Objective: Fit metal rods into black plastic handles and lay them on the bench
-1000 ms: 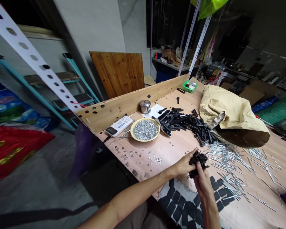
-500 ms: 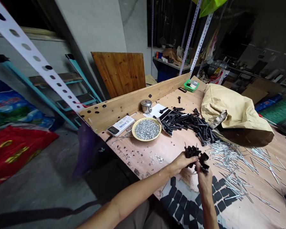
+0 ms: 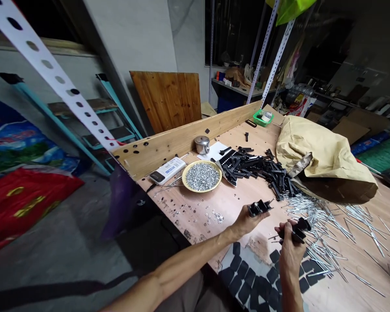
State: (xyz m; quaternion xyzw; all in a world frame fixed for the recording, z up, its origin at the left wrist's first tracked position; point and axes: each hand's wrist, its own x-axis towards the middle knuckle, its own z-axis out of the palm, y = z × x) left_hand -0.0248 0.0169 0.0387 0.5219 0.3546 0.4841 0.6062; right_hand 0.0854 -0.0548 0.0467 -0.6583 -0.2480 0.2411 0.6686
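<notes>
My left hand (image 3: 246, 221) grips a black plastic part (image 3: 258, 207) with a thin metal pin sticking out of it, held above the wooden table (image 3: 234, 197). My right hand (image 3: 288, 238) is closed on a second black plastic part (image 3: 298, 229), a short way to the right of the first. Just right of both hands lies a spread of long metal pins (image 3: 325, 225). A pile of black plastic parts (image 3: 260, 169) sits further back on the table.
A yellow dish of small metal nuts (image 3: 202, 176) stands behind loose nuts (image 3: 211, 215). A white device (image 3: 168, 170), a small metal pot (image 3: 202, 144), a tan paper sack (image 3: 321, 156) and a green basket (image 3: 262, 118) are on the table. Black pads (image 3: 253, 281) lie at the near edge.
The two hands held one cluster of black parts together; they have pulled apart, the left keeping one piece, the right carrying another to the right.
</notes>
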